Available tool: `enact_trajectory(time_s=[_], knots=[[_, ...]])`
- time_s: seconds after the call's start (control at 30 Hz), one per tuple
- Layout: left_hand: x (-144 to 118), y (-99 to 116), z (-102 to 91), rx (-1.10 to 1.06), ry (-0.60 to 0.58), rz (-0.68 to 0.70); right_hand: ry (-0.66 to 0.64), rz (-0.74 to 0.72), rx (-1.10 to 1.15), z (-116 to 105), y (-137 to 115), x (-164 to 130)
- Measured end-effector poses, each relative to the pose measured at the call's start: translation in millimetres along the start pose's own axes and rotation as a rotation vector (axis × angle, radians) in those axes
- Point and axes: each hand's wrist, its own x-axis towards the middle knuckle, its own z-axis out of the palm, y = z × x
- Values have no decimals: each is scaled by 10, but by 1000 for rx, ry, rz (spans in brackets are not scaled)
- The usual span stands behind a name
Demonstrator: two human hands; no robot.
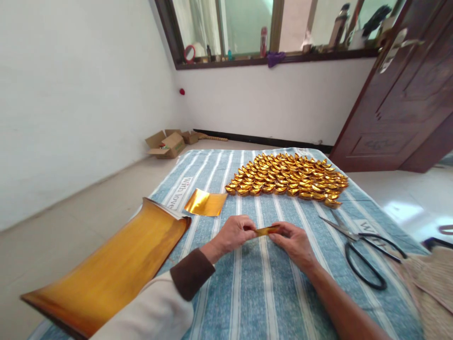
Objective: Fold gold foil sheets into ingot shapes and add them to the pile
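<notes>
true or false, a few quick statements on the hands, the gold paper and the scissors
1. Both hands, left hand and right hand, pinch one folded gold strip. True.
2. The scissors lie left of the hands. False: they lie to the right.
3. A flat gold sheet lies on the striped cloth. True.
4. The folded gold pieces sit in a cardboard box. False: they are laid out on the cloth.

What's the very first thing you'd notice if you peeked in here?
The shiny heap of folded gold paper ingots at the far end of the striped blue cloth. Nearer, the left hand and right hand pinch a folded gold strip between them, with black scissors lying to the right.
</notes>
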Motion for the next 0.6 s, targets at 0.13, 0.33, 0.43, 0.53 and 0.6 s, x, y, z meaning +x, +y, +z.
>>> enact_trajectory(time_s=[0.13,0.33,0.43,0.53,0.6], knots=[[-40,-16,61,31,124,155,15,-234,-103,-17,-82,-42],[-112,-108,206,388,384,451,83,-837,-493,85,-162,-142],[-192,-153,271,491,407,477,11,-946,-649,136,-193,-197],[-299,-184,321,548,342,485,-71,-985,-769,175,-188,-262],[-370,-189,342,533,278,465,-124,-990,-812,191,-170,-300]])
